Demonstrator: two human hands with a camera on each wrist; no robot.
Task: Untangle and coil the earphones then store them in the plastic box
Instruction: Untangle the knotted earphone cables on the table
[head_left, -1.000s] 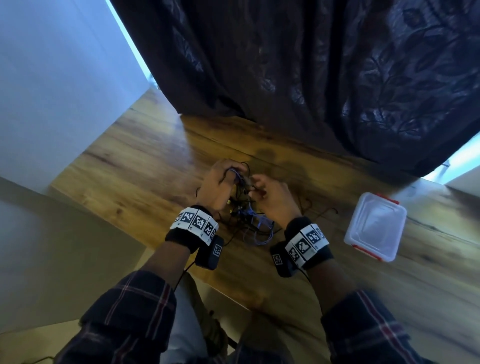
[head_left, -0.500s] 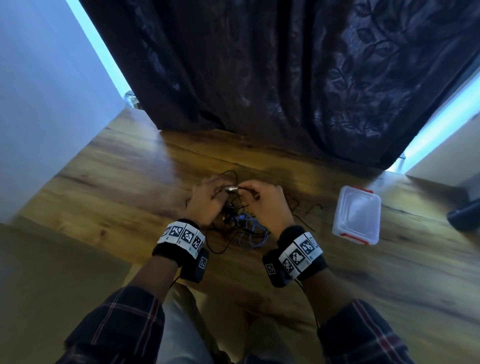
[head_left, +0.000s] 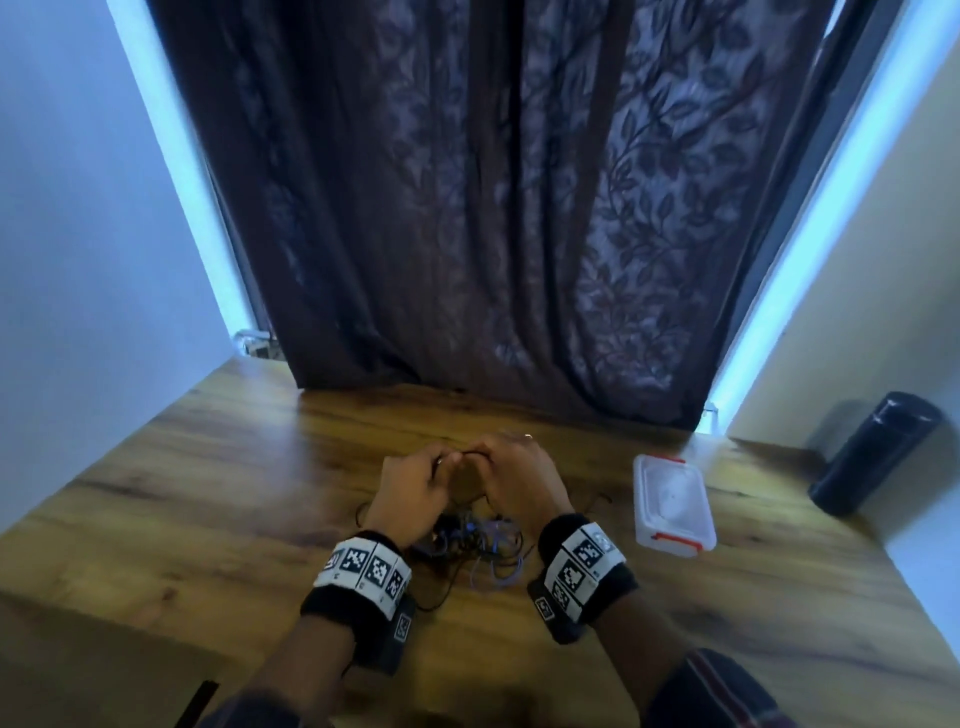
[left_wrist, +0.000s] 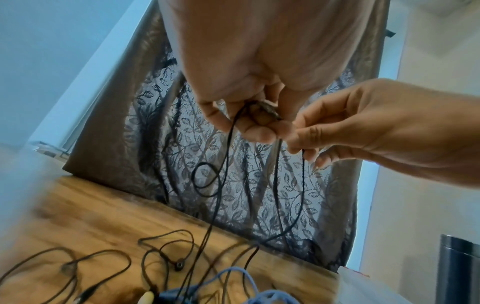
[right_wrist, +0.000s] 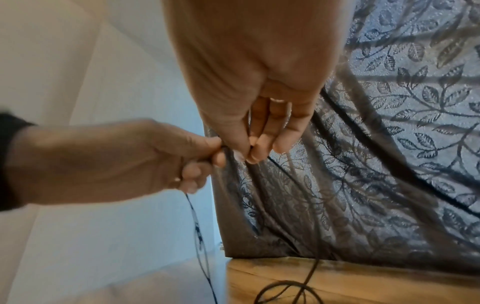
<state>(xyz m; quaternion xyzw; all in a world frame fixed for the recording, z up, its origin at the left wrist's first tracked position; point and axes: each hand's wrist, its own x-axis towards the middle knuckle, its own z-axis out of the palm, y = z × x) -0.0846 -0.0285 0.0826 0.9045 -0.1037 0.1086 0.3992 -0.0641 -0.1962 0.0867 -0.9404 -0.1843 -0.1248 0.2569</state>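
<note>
On the desk (head_left: 218, 499), the tangle of earphones (head_left: 478, 545) lies near the front edge, about midway. Both hands meet above and just behind it. The plastic box (head_left: 672, 506) sits to its right; the cylinder (head_left: 872, 452) probably stands at the back right corner.

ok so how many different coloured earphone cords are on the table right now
2 colours show. The black cord is pinched by both the left hand and right hand, trailing down to the table. The blue cord lies in the tangle between the wrists. More may be hidden there.
</note>
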